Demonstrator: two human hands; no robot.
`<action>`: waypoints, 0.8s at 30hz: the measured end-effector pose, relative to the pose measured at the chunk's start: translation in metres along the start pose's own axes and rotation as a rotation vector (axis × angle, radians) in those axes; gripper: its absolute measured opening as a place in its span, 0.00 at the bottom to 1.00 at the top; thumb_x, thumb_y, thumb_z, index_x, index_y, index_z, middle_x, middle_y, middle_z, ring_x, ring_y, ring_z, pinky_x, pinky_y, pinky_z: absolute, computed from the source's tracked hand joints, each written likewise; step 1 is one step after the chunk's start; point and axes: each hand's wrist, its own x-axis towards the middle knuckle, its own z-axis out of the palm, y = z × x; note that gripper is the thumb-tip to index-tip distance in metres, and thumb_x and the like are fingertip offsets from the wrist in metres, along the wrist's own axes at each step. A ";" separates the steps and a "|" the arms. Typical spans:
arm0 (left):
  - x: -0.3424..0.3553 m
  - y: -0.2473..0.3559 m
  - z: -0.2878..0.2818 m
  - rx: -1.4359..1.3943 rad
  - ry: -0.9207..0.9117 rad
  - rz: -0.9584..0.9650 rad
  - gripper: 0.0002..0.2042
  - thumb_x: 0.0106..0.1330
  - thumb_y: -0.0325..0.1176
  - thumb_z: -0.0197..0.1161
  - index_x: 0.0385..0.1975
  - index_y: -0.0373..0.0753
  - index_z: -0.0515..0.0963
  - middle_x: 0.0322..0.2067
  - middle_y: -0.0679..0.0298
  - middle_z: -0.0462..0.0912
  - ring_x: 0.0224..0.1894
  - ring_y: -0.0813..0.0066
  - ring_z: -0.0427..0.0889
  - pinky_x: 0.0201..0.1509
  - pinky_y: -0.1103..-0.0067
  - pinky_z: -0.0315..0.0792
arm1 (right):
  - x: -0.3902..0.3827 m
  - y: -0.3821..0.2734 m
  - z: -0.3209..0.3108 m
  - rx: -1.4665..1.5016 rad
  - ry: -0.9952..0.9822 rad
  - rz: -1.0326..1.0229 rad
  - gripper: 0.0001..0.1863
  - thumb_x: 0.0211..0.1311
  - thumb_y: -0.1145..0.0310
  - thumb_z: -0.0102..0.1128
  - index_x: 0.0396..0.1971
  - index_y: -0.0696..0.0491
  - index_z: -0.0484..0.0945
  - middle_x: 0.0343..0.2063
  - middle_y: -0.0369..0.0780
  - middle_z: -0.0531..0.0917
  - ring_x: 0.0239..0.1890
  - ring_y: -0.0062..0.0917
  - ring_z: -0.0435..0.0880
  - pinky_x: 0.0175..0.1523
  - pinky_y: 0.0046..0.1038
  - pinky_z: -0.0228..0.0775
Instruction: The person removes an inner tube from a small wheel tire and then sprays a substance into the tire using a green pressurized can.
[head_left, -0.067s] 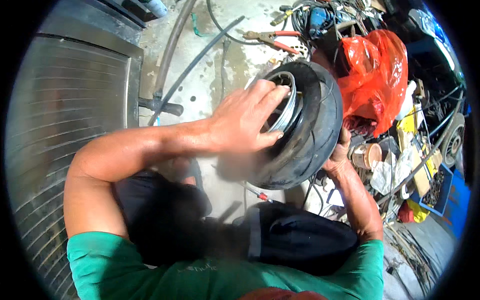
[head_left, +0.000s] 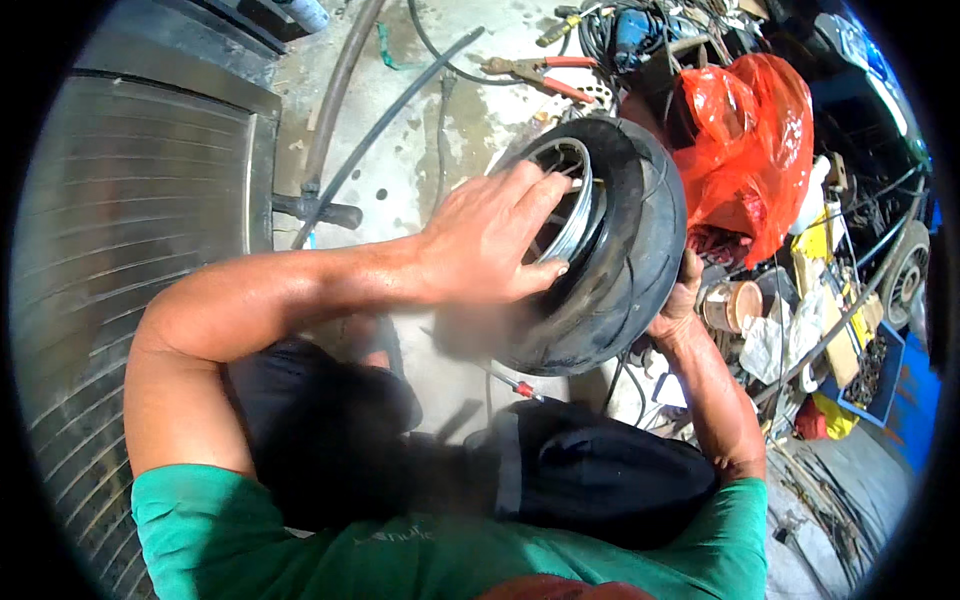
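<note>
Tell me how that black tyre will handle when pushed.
Being round, the tyre would probably roll if set on its tread. Its thick-looking rubber suggests it would be stiff, flexing only slightly. The metal rim at its opening likely adds weight.

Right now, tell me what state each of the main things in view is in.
Tire: tilted, held between both hands.
Metal rim: at the tire's opening, partly covered; whether fully seated, unclear.
Left hand: spread over the rim.
Right hand: grip on the tire's right side, partly hidden.
Red-handled pliers: lying, handles apart.
Red plastic bag: crumpled.
Blue tool: among cables.
</note>
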 end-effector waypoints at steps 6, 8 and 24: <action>0.005 0.008 0.026 -0.063 -0.159 0.035 0.16 0.61 0.45 0.65 0.27 0.36 0.75 0.24 0.50 0.81 0.29 0.43 0.82 0.32 0.55 0.75 | -0.008 -0.002 0.000 -0.053 0.191 -0.117 0.50 0.59 0.28 0.60 0.71 0.51 0.66 0.66 0.45 0.74 0.64 0.43 0.77 0.67 0.51 0.71; 0.007 0.011 0.029 -0.074 -0.189 0.037 0.16 0.61 0.45 0.64 0.27 0.36 0.76 0.23 0.50 0.81 0.28 0.42 0.82 0.32 0.54 0.75 | -0.007 -0.002 0.003 -0.040 0.227 -0.140 0.48 0.62 0.27 0.54 0.71 0.50 0.66 0.66 0.45 0.74 0.63 0.42 0.77 0.67 0.50 0.72; 0.001 0.013 0.036 -0.040 -0.242 0.056 0.14 0.60 0.41 0.66 0.27 0.35 0.75 0.23 0.47 0.81 0.29 0.41 0.82 0.33 0.53 0.76 | 0.019 -0.031 -0.020 0.022 0.058 -0.107 0.38 0.73 0.34 0.45 0.67 0.51 0.71 0.59 0.44 0.80 0.56 0.37 0.81 0.64 0.44 0.74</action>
